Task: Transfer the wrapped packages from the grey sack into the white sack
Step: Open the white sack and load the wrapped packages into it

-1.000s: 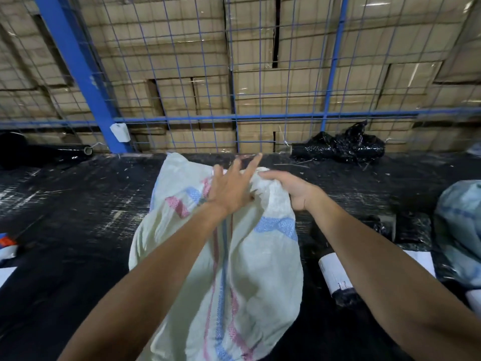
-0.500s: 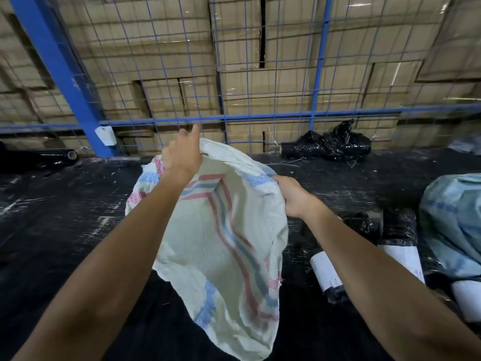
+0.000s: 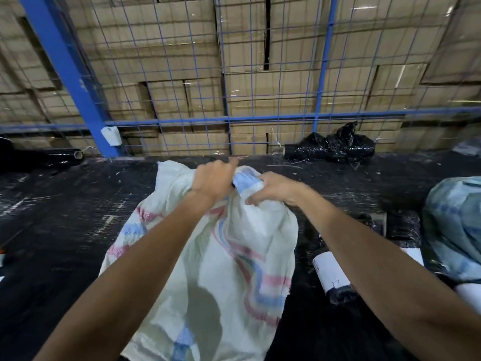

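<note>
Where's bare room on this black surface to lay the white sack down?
Bare black surface lies left of the white sack, out to the film roll. The right is crowded: wrapped packages and the grey sack.

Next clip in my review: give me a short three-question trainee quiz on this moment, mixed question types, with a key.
1. True or false: both hands grip the top edge of the white sack.
2. Which side of the white sack is the grey sack on? A) the person's left B) the person's right C) behind the wire fence
3. Fill in: the crumpled black plastic lies at the foot of the wire ____.

Key
1. True: the left hand and the right hand both hold it.
2. B
3. fence
</note>
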Demonstrator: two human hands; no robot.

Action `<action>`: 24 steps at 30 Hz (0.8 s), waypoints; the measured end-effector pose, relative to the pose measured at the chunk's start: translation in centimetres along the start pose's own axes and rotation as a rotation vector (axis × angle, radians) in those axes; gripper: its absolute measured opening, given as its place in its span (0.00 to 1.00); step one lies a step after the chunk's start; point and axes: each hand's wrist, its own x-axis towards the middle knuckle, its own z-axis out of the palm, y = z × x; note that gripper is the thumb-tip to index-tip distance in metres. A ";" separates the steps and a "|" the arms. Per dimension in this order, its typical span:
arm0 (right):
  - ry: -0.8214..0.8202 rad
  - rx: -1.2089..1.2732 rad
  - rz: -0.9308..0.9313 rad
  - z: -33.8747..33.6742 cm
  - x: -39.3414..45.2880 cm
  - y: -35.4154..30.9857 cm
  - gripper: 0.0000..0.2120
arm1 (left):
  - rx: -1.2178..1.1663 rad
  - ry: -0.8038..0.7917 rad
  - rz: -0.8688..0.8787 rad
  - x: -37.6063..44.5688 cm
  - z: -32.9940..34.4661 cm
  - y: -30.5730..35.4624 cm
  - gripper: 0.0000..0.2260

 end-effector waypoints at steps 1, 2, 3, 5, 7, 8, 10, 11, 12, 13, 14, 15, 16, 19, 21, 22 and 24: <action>0.253 -0.285 -0.028 0.4 0.3 1.0 0.15 | -0.003 0.013 -0.067 0.6 -0.4 -0.5 0.20; 0.495 -0.433 -0.025 0.9 0.4 2.1 0.17 | -0.031 0.025 -0.123 1.0 -0.9 -1.0 0.18; 0.658 -0.403 0.004 1.6 0.2 2.6 0.18 | -0.064 0.048 -0.167 1.5 -1.4 -1.4 0.16; 0.716 -0.201 0.115 2.8 0.3 3.5 0.15 | -0.125 0.061 -0.234 2.6 -2.2 -1.9 0.15; 0.623 0.036 0.206 3.2 0.7 3.9 0.12 | -0.170 0.057 -0.249 3.1 -3.2 -2.5 0.16; 0.569 0.244 0.257 3.1 0.5 3.9 0.10 | -0.170 0.057 -0.259 3.1 -3.6 -3.1 0.16; 0.346 0.719 0.317 2.3 -0.6 3.3 0.08 | -0.136 0.046 -0.281 2.9 -3.8 -4.8 0.15; 0.213 0.911 0.279 2.0 -1.4 3.1 0.08 | -0.116 0.029 -0.292 2.7 -3.7 -5.7 0.15; 0.075 1.045 0.219 1.6 -2.0 2.8 0.11 | -0.101 0.009 -0.303 2.4 -3.5 -6.4 0.15; -0.050 1.101 0.150 1.3 -2.4 2.4 0.18 | -0.094 -0.006 -0.315 2.1 -3.3 -7.0 0.15; -0.128 1.061 0.094 1.2 -2.5 1.9 0.25 | -0.099 -0.008 -0.331 1.9 -3.1 -7.3 0.16; -0.142 0.962 0.053 1.3 -2.4 1.3 0.28 | -0.108 0.000 -0.353 1.7 -3.0 -7.4 0.16; -0.092 0.831 0.012 1.5 -2.1 1.0 0.26 | -0.117 0.005 -0.378 1.7 -2.9 -7.5 0.16; 0.181 0.437 -0.098 2.9 -0.9 0.9 0.19 | -0.131 0.002 -0.441 1.7 -3.0 -7.9 0.16; 0.404 0.046 -0.099 3.7 0.1 1.6 0.17 | -0.147 -0.002 -0.475 1.4 -3.2 -8.2 0.16; 0.508 -0.123 -0.052 4.0 0.6 1.9 0.16 | -0.160 -0.005 -0.486 1.2 -3.2 -8.2 0.16; 0.597 -0.127 0.073 4.6 1.8 2.2 0.14 | -0.200 -0.019 -0.494 0.9 -3.0 -7.7 0.16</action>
